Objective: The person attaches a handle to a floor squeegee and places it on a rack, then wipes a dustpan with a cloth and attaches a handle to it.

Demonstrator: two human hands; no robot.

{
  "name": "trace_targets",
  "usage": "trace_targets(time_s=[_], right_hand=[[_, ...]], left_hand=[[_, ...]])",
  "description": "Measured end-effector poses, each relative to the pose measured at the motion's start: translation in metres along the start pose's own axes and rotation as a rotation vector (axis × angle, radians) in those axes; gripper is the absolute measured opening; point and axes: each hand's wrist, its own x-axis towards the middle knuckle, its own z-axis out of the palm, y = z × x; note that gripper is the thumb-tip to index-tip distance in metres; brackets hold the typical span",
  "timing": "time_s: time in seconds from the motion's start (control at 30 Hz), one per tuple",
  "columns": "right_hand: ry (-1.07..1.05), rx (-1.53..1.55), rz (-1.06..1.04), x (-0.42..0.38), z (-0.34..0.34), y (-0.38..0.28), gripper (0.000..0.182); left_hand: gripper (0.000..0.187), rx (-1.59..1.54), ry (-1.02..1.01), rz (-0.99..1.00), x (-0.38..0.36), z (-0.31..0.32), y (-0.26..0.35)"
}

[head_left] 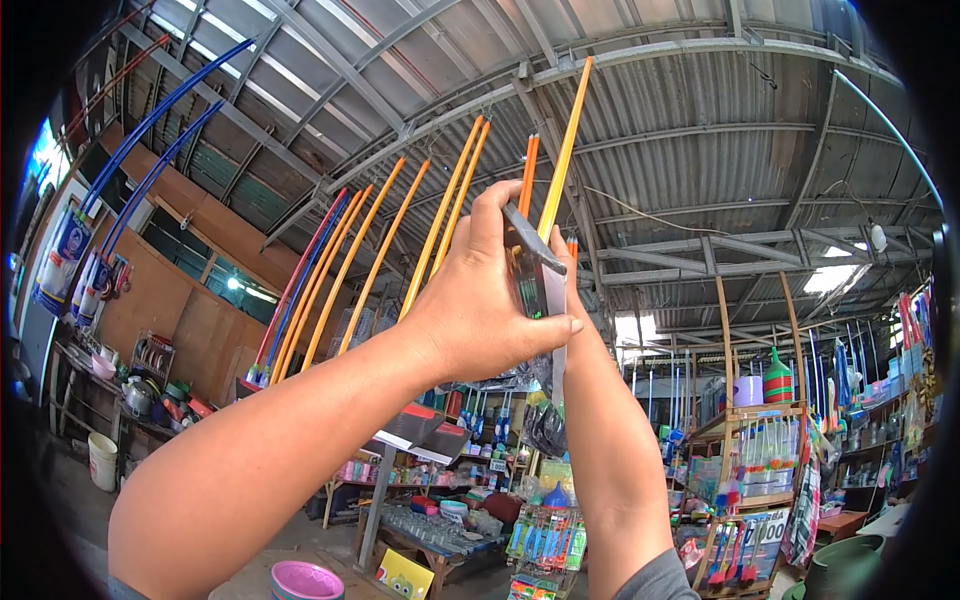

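Note:
My left hand (485,285) is raised at the middle of the view, its thumb and fingers clamped round a dark, flat plastic piece (530,255) with a grey edge and a clear wrapped lower part. On the far side of it, my right hand (572,275) is closed against the same piece, most of its fingers hidden. An orange pole (568,140) rises from just behind the hands toward the roof frame. Below my left wrist hang black and red dustpans (437,438) with white edges. Several more orange poles (385,240) lean to the left.
Blue-handled mops (68,250) hang at far left. A pink tub (306,580) stands low in front, near a low table (440,535) of glassware. A wooden rack (765,450) with brushes and a green-red funnel stands right. A metal roof frame (680,45) spans above.

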Motion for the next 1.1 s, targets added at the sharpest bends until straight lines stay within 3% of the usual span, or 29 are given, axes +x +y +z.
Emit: trace_targets(time_s=[0.07, 0.3, 0.37, 0.9, 0.97, 1.1], right_hand=[[-0.131, 0.161, 0.004, -0.003, -0.004, -0.001, 0.079], [-0.131, 0.150, 0.022, -0.031, 0.003, -0.023, 0.079], [0.006, -0.007, 0.035, -0.016, 0.004, -0.005, 0.079], [-0.006, 0.018, 0.041, -0.044, -0.012, -0.003, 0.079], [0.030, -0.153, 0.062, -0.064, -0.007, -0.021, 0.080], [0.030, -0.154, 0.038, -0.079, -0.013, -0.011, 0.082]], left_hand=[[0.102, -0.006, -0.002, 0.032, -0.001, -0.001, -0.001], [0.102, -0.018, -0.014, 0.004, -0.004, 0.000, -0.004], [0.102, 0.007, -0.012, 0.001, -0.006, 0.001, -0.004], [0.108, 0.032, -0.042, -0.006, -0.032, 0.009, 0.006], [0.109, 0.064, -0.009, 0.012, -0.041, 0.009, 0.008], [0.108, 0.023, -0.011, 0.017, -0.060, 0.011, 0.011]])
